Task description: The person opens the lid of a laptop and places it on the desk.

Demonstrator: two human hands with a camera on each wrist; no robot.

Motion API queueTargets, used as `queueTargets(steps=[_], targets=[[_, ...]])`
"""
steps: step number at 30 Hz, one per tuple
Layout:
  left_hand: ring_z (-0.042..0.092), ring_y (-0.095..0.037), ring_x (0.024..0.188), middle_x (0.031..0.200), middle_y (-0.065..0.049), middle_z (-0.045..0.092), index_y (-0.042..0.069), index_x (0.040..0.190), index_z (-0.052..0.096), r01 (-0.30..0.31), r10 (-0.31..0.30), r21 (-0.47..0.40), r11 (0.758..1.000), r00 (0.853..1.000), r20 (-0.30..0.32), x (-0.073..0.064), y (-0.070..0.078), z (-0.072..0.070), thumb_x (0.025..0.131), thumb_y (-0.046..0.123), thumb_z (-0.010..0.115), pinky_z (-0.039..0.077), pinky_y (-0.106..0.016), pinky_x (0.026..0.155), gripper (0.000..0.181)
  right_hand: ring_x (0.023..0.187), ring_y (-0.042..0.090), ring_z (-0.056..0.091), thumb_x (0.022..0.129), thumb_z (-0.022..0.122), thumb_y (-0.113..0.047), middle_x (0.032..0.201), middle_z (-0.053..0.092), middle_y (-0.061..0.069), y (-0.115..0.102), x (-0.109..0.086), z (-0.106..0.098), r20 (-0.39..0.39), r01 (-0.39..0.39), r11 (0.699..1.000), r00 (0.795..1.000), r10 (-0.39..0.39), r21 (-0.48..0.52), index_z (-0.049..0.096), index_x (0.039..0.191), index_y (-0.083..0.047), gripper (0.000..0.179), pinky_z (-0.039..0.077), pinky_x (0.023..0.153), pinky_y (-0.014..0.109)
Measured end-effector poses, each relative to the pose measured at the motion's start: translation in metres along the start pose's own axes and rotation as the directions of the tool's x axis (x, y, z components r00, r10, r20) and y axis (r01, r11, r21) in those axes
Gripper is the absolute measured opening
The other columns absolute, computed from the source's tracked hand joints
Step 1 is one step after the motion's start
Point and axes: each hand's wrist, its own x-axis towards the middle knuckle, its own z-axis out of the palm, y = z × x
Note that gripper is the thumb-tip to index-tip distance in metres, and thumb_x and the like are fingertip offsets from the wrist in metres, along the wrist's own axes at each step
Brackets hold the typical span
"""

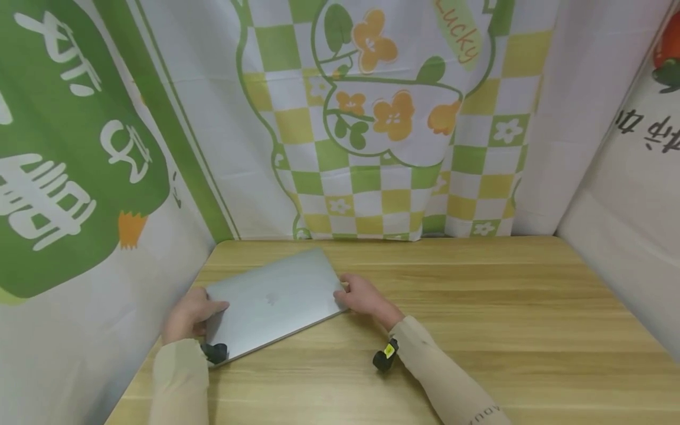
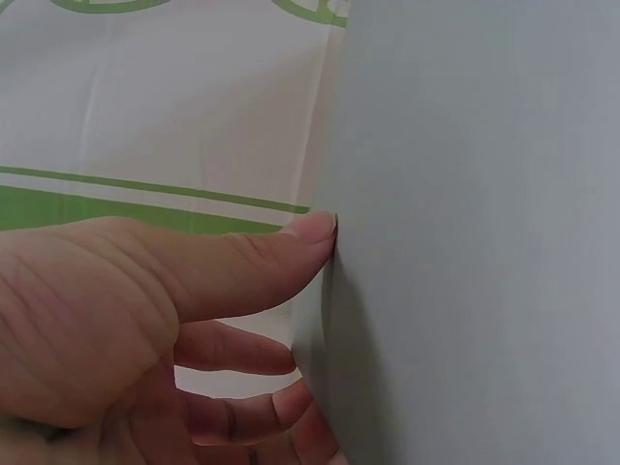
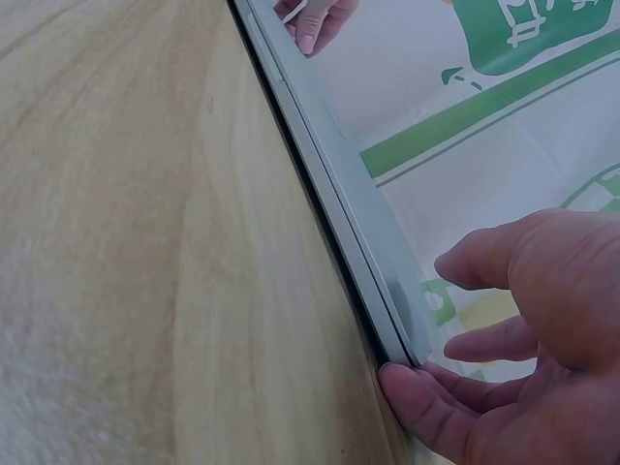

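Observation:
A closed silver laptop (image 1: 276,301) lies at an angle over the left part of the table, lid up with a faint logo on it. My left hand (image 1: 187,313) holds its left side; in the left wrist view the thumb (image 2: 310,229) presses the lid near the edge and the other fingers curl below it. At the opposite side is my right hand (image 1: 362,293). Fingertips (image 3: 417,402) of that hand touch the laptop's corner in the right wrist view, while its thumb stands apart from the lid.
The wooden table (image 1: 478,330) extends to the right and toward me. Printed cloth curtains (image 1: 382,195) hang behind it, and more cloth (image 1: 175,260) borders the left side. Black wrist cameras (image 1: 386,355) are strapped at both sleeves, the left one overlapping the laptop's near corner.

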Motion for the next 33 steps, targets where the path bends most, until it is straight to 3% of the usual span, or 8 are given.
queueTargets(steps=[9, 18, 21, 25, 33], targets=[[0.057, -0.031, 0.084, 0.112, -0.034, 0.051, -0.021, 0.129, 0.034, 0.003, -0.003, 0.003, 1.000, 1.000, 0.005, 0.001, 0.003, 0.003, 0.094, 0.028, 0.062, 0.057, -0.034, 0.058, 0.066, 0.092, 0.021, 0.064, 0.097, 0.058, -0.028, 0.122, 0.065, 0.022, 0.000, -0.001, -0.004, 0.006, -0.012, 1.000, 1.000, 0.012, -0.010, 0.049, 0.139, 0.003, 0.053, 0.056, 0.076, 0.035], [0.055, -0.025, 0.071, 0.093, -0.022, 0.053, -0.017, 0.121, 0.042, 0.002, 0.000, 0.079, 0.997, 1.000, -0.019, -0.001, 0.009, 0.007, 0.092, 0.032, 0.063, 0.053, -0.030, 0.053, 0.061, 0.106, 0.028, 0.066, 0.095, 0.060, -0.026, 0.126, 0.064, 0.024, 0.003, -0.001, -0.011, 0.001, -0.019, 0.999, 1.000, 0.019, -0.028, 0.055, 0.132, 0.005, 0.048, 0.057, 0.085, 0.039], [0.056, -0.024, 0.067, 0.089, -0.020, 0.053, -0.016, 0.118, 0.044, -0.001, 0.004, 0.103, 0.995, 1.000, -0.026, -0.001, 0.011, 0.008, 0.092, 0.033, 0.063, 0.053, -0.030, 0.052, 0.058, 0.088, 0.023, 0.070, 0.095, 0.061, -0.026, 0.124, 0.065, 0.024, 0.005, -0.001, -0.012, -0.002, -0.031, 0.999, 1.000, 0.031, -0.026, 0.057, 0.130, 0.004, 0.046, 0.059, 0.075, 0.034], [0.056, -0.023, 0.065, 0.087, -0.018, 0.052, -0.013, 0.114, 0.046, -0.003, 0.006, 0.114, 0.993, 1.000, -0.026, -0.002, 0.012, 0.009, 0.092, 0.034, 0.063, 0.053, -0.030, 0.051, 0.055, 0.060, 0.014, 0.064, 0.096, 0.060, -0.025, 0.123, 0.065, 0.025, 0.006, 0.000, -0.013, 0.003, -0.047, 0.999, 0.999, 0.047, 0.000, 0.058, 0.129, 0.004, 0.044, 0.056, 0.057, 0.027], [0.054, -0.026, 0.077, 0.096, -0.021, 0.053, -0.016, 0.121, 0.042, -0.016, 0.017, 0.074, 0.997, 1.000, -0.015, -0.002, 0.014, 0.011, 0.093, 0.032, 0.063, 0.054, -0.029, 0.055, 0.059, 0.052, 0.015, 0.061, 0.096, 0.060, -0.024, 0.122, 0.065, 0.025, 0.012, 0.000, -0.015, 0.016, -0.057, 0.998, 0.998, 0.057, 0.022, 0.057, 0.129, 0.003, 0.042, 0.056, 0.053, 0.027]])
